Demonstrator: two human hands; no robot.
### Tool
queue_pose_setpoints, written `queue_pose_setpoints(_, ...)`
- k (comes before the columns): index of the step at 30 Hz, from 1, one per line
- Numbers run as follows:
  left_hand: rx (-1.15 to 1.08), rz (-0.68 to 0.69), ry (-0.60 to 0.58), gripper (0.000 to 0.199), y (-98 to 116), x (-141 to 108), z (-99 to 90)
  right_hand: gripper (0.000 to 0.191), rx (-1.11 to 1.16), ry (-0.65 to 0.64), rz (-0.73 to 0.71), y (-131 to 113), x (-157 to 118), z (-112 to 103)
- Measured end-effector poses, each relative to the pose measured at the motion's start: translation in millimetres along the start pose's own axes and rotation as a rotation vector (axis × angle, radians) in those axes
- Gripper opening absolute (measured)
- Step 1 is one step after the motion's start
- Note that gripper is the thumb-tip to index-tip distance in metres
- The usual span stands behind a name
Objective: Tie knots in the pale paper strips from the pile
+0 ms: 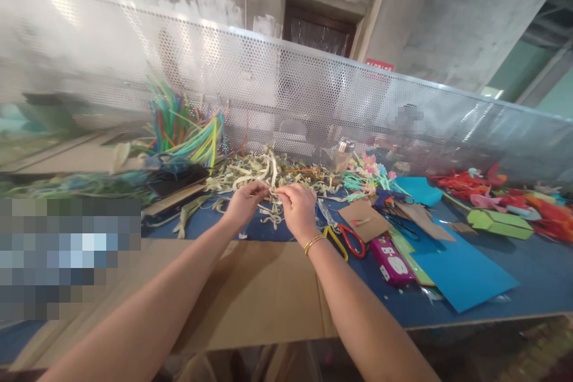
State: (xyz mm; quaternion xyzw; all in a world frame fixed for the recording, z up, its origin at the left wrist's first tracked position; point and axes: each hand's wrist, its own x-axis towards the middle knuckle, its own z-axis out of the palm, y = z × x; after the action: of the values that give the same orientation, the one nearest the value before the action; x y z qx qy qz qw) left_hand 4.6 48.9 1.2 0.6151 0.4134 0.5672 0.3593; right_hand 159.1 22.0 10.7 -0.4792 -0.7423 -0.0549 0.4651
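Note:
Over the near edge of a tangled heap of pale green, curled strips (224,176), my two hands meet with their fingertips almost touching. My left hand (246,202) is closed in a pinch. Closed in the same way, my right hand (299,206) has a gold chain bracelet (314,243) at its wrist. A pale strip (273,168) rises from between the fingertips; its held end is too small to see clearly. Beside my right wrist lie scissors with red handles (353,242) and a yellow-handled pair (336,243).
Cardboard (264,286) covers the near table edge. Rightward lie a purple box (391,261), blue sheets (470,268), brown card (364,220) and red craft pieces (492,188). Coloured fuzzy stems (179,125) stand at back left. A perforated metal screen (313,89) rises behind the table.

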Motion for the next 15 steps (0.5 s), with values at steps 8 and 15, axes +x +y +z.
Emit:
queue_pose_setpoints(8,-0.031,0.018,-0.116,0.018,3.8,-3.1,2.1,0.006,0.035,-0.004,0.034,-3.0,1.4,-3.5)
queue_pose_setpoints(15,-0.092,-0.001,-0.146,0.017,7.3,-4.8,3.3,0.008,0.040,0.004,0.064,-2.9,0.3,-0.9)
